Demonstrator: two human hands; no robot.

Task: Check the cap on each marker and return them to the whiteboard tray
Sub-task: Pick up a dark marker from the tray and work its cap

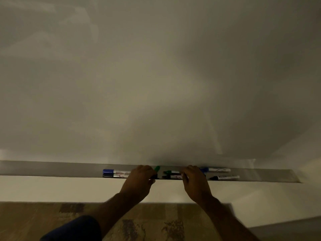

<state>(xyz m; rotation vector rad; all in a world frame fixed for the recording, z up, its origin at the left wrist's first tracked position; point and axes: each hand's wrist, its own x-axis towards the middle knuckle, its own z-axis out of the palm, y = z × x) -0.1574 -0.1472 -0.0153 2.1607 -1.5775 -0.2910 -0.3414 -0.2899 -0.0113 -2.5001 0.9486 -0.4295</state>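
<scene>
Your left hand (139, 178) grips a green-capped marker (156, 169); your right hand (195, 180) (grip unclear) reaches into the tray (52, 168); most markers already lie there.

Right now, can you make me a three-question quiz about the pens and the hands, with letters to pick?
1. Where do the pens lie? A on the carpet B in the tray under the whiteboard C on a chair
2. What colour is the cap sticking up by the left hand? A green B red C yellow
3. Where are both hands? A in pockets B at the tray C on the floor

Answers: 1 B, the pens lie along the tray. 2 A, the green cap shows above the fingers. 3 B, the right hand reaches it too.
</scene>
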